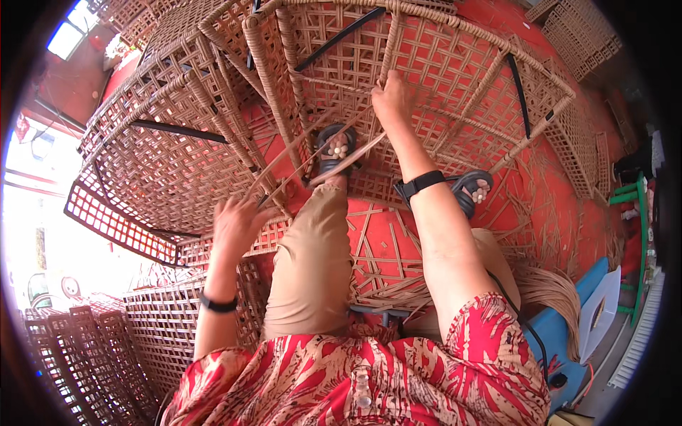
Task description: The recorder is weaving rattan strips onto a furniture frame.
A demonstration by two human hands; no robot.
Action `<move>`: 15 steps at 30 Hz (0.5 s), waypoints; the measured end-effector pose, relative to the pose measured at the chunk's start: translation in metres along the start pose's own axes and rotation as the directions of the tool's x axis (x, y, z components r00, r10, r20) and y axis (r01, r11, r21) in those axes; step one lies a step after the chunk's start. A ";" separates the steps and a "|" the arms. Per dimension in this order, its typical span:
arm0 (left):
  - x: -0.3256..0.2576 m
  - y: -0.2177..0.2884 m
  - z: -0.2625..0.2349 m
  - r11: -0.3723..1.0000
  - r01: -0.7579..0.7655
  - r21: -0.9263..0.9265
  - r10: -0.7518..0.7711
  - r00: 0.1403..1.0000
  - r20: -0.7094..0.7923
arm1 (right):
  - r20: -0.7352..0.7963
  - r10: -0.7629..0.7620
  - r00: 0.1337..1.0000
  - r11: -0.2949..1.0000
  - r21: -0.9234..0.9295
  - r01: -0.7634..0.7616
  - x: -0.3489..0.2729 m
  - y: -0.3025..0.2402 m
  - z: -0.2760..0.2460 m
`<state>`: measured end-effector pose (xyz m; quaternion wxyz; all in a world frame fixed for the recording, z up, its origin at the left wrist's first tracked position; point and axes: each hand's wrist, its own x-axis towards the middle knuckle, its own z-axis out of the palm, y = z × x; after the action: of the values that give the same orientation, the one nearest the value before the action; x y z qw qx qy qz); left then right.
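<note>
A large brown wicker frame (pixel 440 78) with an open weave, thick wrapped edges and black bars stands in front of me. My right hand (pixel 393 101) is closed in a fist at one of its wrapped uprights, with a thin strand running from it toward the lower left. Nearer and to the left, my left hand (pixel 238 224) is smeared by motion, beside the ends of several loose strands. A pale brown wicker strip (pixel 348 160) slants across above my left knee. The curved wicker side (pixel 167 167) rises just beyond my left hand.
Cut strips (pixel 387 245) litter the red floor between my sandalled feet. A bundle of long strands (pixel 550 287) lies at the right by a blue surface (pixel 561 341). More woven panels (pixel 78 355) stand at lower left, and others (pixel 582 35) at far right.
</note>
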<state>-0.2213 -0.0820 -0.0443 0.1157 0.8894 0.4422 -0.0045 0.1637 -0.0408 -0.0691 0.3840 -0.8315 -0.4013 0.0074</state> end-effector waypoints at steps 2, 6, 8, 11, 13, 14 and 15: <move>-0.046 -0.037 -0.003 0.937 0.348 -0.033 -0.341 0.931 0.130 | -0.046 -0.018 0.999 0.999 0.051 0.021 0.000 0.009 0.003; -0.102 -0.085 -0.011 0.737 0.669 -0.097 -0.597 0.711 0.371 | -0.101 -0.075 0.992 0.981 0.169 0.092 0.003 0.028 0.010; -0.103 -0.088 -0.014 0.679 0.734 0.030 -0.675 0.608 0.418 | -0.082 -0.069 0.994 0.948 0.304 0.091 0.008 0.041 0.014; -0.056 -0.065 -0.011 0.934 0.354 -0.048 -0.349 0.933 0.087 | 0.091 -0.045 0.995 0.679 0.734 -0.036 0.019 0.060 0.022; 0.005 -0.033 -0.006 0.906 0.116 -0.406 -0.142 0.989 -0.033 | 0.147 -0.073 0.986 0.660 0.749 -0.063 0.026 0.072 0.024; 0.041 -0.013 -0.003 0.908 -0.111 -0.405 0.039 0.983 -0.181 | 0.198 -0.069 0.978 0.607 0.786 -0.117 0.028 0.076 0.023; 0.080 0.010 0.002 0.888 -0.128 -0.441 0.032 0.976 -0.217 | 0.265 -0.033 0.964 0.560 0.803 -0.201 0.030 0.079 0.022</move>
<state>-0.1646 -0.0257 -0.0525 0.2736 0.8512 0.4034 0.1944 0.2290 -0.0366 -0.1266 0.6726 -0.5663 -0.3558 0.3167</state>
